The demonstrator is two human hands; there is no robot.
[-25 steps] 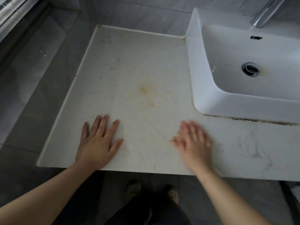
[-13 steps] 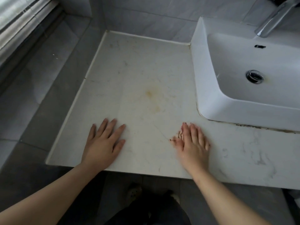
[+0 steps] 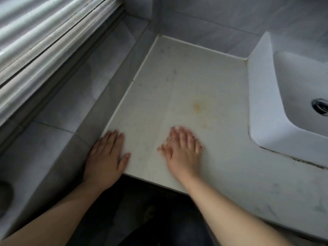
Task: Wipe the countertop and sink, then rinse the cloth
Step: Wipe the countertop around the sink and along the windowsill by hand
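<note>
Nearest: two bare forearms coming in from the bottom edge, with dark clothing (image 3: 142, 213) between them, below the counter's front edge.

Left hand (image 3: 106, 157): lies palm down on the near left corner of the countertop (image 3: 177, 82). Fingers straight and together, thumb out to the right. Holds nothing. Overlaps the corner's left edge, toward the grey tiled ledge (image 3: 71, 103).

Right hand (image 3: 182, 150): lies palm down on the countertop, near the front edge, just right of the left hand and apart from it. Fingers straight, slightly spread, blurred. Grips nothing that shows.

Farther in: yellowish stain (image 3: 197, 106) on the pale surface, beyond the right hand and apart from it.

Right side: white sink (image 3: 260, 103) standing on the countertop, its drain (image 3: 320, 106) at the frame's right edge. Dark grime line (image 3: 305, 162) along its near base.

Far: grey wall tiles (image 3: 213, 23) behind countertop and sink.

Far left: ribbed white blind (image 3: 44, 41) above the ledge.
</note>
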